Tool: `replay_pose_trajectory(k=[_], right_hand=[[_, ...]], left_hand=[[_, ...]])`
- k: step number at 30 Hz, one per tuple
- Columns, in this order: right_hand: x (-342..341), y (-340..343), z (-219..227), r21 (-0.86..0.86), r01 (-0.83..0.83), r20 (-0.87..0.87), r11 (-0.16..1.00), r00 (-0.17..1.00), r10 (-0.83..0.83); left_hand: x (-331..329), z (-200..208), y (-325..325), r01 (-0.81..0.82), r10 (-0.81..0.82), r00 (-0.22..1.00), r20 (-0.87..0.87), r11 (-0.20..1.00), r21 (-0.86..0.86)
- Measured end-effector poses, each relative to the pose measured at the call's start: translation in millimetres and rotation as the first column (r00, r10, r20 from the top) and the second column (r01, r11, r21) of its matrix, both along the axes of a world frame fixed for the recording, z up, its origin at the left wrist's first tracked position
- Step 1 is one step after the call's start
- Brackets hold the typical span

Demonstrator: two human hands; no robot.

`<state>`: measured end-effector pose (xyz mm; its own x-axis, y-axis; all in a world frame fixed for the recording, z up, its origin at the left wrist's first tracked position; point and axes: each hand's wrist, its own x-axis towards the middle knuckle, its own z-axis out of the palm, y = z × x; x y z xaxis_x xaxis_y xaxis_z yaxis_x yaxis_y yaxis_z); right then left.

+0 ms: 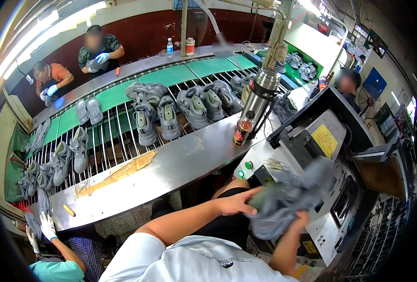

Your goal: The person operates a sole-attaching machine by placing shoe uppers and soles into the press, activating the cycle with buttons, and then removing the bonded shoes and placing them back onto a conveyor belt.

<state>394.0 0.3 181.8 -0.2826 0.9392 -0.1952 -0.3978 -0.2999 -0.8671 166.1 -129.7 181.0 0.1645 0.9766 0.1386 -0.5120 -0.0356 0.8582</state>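
Grey sneakers (276, 207), smeared by motion, are held between my two hands in front of the machine (312, 230); they look like a pair, though the blur hides where one ends. My left hand (239, 203) grips them from the left, thumb near a shoe opening. From the lower right my right hand (297, 224) is closed on the sneakers, its fingers partly hidden. Just beyond them, a green button (249, 165) sits on the machine's pale panel, and a yellow label (324, 140) marks its upper part.
Left of the machine runs a metal bench (180, 162) beside a roller conveyor with a green belt (114, 96) and several grey sneakers (169, 117). A steel thermos (260, 96) and a dark-labelled bottle (242, 131) stand at the bench's right end. Co-workers handle shoes across the conveyor and lower left.
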Motion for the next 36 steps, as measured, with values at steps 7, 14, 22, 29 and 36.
replay_pose_trajectory(k=[7,14,22,29,36], right_hand=[[-196,-83,-12,0.154,-0.888,0.046,0.433,0.444,0.895],[-223,-99,-32,-0.062,-0.947,0.155,0.315,0.303,0.940],[-166,-67,-119,-0.051,-0.780,0.699,0.624,0.418,0.580],[-191,-61,-133,0.165,-0.801,0.862,0.575,0.400,0.311],[-234,-43,-180,0.427,-0.821,0.868,0.378,0.490,0.084]], left_hand=[[-86,-3,-166,-0.559,0.694,0.636,0.338,0.716,-0.418],[-259,-43,-324,-0.890,0.972,0.165,-0.167,0.074,-0.449],[-451,-55,-305,-0.909,0.869,0.123,-0.480,-0.094,-0.405],[-468,-81,-249,-0.912,0.507,-0.028,-0.862,-0.366,-0.186],[-534,-35,-186,-0.805,0.504,-0.586,-0.634,-0.270,0.529]])
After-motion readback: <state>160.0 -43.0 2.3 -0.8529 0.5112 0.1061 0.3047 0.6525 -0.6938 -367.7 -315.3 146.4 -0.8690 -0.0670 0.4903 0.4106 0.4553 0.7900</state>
